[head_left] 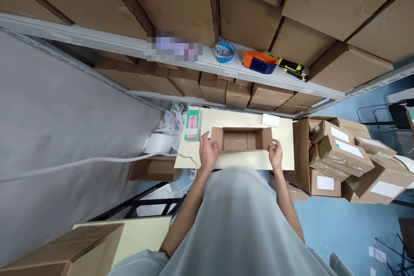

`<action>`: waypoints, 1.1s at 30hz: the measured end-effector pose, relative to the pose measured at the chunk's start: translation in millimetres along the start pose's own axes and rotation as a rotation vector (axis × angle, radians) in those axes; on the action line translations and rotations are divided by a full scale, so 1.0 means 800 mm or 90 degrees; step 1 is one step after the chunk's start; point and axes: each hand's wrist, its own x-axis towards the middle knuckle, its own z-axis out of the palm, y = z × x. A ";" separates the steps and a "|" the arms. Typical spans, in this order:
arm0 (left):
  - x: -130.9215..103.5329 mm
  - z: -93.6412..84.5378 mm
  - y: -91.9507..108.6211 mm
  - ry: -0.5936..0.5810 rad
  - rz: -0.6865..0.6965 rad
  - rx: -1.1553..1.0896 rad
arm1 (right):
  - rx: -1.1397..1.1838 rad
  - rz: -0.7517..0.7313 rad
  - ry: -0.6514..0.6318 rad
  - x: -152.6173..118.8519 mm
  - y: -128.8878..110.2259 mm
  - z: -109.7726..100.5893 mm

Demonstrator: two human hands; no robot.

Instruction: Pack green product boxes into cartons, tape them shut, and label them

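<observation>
An open, narrow cardboard box (235, 141) stands on the cream tabletop (239, 161), its end flaps folded outward and its inside bare. My left hand (208, 152) is at the left flap, thumb and fingers apart, with nothing seen held in it. At the opposite end, my right hand (275, 155) has its thumb and bent fingers closed at the edge of the right flap. A green box with a pink picture on it (193, 125) lies left of the cardboard box. A small white box (271, 120) sits behind its right end.
Above the table, a metal shelf (207, 61) bears large cartons, a tape roll (224, 52), an orange and blue tape dispenser (260, 61) and black-yellow cutters (293, 69). A big carton (300, 155) of taped parcels stands at right. A white cable (123, 159) crosses from the left.
</observation>
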 end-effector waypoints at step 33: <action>-0.121 -0.088 -0.077 0.069 -0.247 -0.196 | -0.182 -0.118 -0.401 0.009 -0.077 0.032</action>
